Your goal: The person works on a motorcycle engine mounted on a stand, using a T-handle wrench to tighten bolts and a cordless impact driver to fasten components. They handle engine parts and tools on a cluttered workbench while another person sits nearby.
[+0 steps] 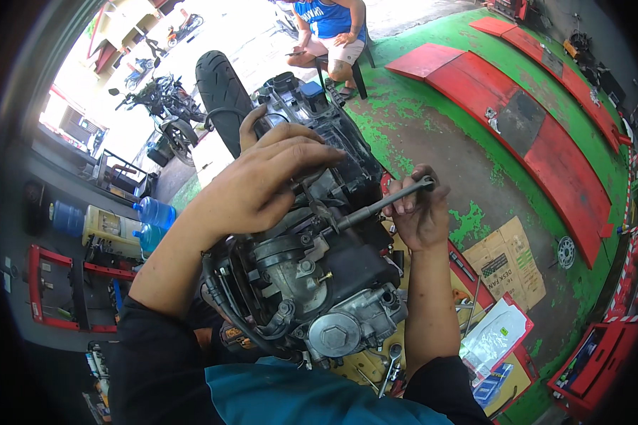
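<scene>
In front of me stands a motorcycle engine [298, 283] with a grey metal body, a round cover with a hexagonal centre, and black hoses along its left side. My left hand [269, 170] reaches over its upper part, fingers apart, and nothing shows in its grip. Whether its hidden fingertips touch the parts below, I cannot tell. At the right, my right hand [422, 212] has its fingers around the outer end of a grey socket wrench [379, 205]. The wrench slants down to the left, its thicker end among the engine parts; the contact there is hidden.
A black tyre [220, 85] rises beyond the engine. Hand tools, among them a ratchet [391, 365], lie below it. Flattened cardboard [507, 262] and red ramps [503, 120] are on the right. A seated person [331, 35] is at the back; water jugs [152, 212] stand left.
</scene>
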Demonstrator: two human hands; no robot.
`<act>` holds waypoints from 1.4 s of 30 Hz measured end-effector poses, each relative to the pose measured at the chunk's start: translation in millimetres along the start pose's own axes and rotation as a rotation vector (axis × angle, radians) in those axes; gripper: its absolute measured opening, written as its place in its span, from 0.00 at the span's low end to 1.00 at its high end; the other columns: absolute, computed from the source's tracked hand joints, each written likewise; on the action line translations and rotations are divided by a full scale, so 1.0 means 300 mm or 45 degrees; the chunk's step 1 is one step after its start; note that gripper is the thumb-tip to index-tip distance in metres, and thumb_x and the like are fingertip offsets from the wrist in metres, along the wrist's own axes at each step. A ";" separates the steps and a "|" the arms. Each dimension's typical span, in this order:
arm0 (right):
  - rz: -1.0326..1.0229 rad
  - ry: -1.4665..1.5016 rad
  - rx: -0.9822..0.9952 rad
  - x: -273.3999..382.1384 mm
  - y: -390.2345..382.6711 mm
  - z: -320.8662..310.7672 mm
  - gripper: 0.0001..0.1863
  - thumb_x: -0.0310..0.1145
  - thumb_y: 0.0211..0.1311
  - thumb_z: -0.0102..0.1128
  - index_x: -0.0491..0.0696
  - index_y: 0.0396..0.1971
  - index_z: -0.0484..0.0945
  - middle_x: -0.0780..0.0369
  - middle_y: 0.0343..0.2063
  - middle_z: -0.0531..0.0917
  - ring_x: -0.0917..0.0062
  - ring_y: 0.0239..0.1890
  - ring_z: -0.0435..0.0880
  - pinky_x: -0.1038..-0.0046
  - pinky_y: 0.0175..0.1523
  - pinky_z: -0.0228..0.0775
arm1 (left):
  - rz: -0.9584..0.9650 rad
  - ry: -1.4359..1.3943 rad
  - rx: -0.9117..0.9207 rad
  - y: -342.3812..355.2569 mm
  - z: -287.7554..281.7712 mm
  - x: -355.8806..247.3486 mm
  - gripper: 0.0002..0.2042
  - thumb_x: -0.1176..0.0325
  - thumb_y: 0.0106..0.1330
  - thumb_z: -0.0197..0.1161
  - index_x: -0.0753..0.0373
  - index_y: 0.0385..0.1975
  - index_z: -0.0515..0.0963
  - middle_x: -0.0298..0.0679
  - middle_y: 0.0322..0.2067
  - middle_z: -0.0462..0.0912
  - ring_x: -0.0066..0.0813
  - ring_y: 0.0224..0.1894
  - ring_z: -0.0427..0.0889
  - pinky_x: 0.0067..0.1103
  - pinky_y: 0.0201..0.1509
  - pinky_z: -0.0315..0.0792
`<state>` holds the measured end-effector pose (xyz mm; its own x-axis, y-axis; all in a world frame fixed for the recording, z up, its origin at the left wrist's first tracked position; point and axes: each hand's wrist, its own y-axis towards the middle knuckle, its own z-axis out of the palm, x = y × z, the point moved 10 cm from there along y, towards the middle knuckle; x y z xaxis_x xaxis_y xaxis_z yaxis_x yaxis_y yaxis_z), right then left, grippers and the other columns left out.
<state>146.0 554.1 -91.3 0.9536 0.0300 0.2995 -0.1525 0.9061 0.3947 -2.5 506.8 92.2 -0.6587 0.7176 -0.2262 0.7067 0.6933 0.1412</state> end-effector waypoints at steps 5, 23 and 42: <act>-0.245 -0.444 -0.482 0.047 -0.060 -0.037 0.15 0.31 0.69 0.67 0.46 0.52 0.79 0.60 0.31 0.83 0.82 0.29 0.79 0.72 0.34 0.79 | 0.023 -0.011 -0.032 0.006 -0.003 -0.004 0.34 0.82 0.46 0.51 0.63 0.60 0.76 0.46 0.56 0.80 0.45 0.63 0.75 0.43 0.75 0.54; 0.124 -0.118 -0.215 0.077 0.026 0.047 0.31 0.47 0.80 0.46 0.40 0.71 0.65 0.58 0.27 0.86 0.85 0.11 0.66 0.80 0.16 0.59 | -0.765 -0.666 -0.434 -0.094 0.015 0.292 0.30 0.47 0.73 0.63 0.69 0.61 0.72 0.47 0.49 0.80 0.33 0.53 0.79 0.29 0.59 0.71; -0.007 -0.318 -0.486 0.033 -0.052 -0.043 0.12 0.35 0.72 0.65 0.45 0.47 0.77 0.61 0.27 0.80 0.79 0.18 0.76 0.69 0.29 0.80 | -0.548 -1.071 -0.252 -0.075 0.082 0.295 0.30 0.50 0.80 0.53 0.69 0.70 0.69 0.45 0.59 0.80 0.30 0.64 0.74 0.27 0.71 0.63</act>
<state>161.2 545.8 -105.7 0.8550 -0.0354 0.5174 0.0037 0.9981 0.0622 -70.3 553.1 45.3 -0.3967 0.1701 -0.9020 0.3409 0.9397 0.0272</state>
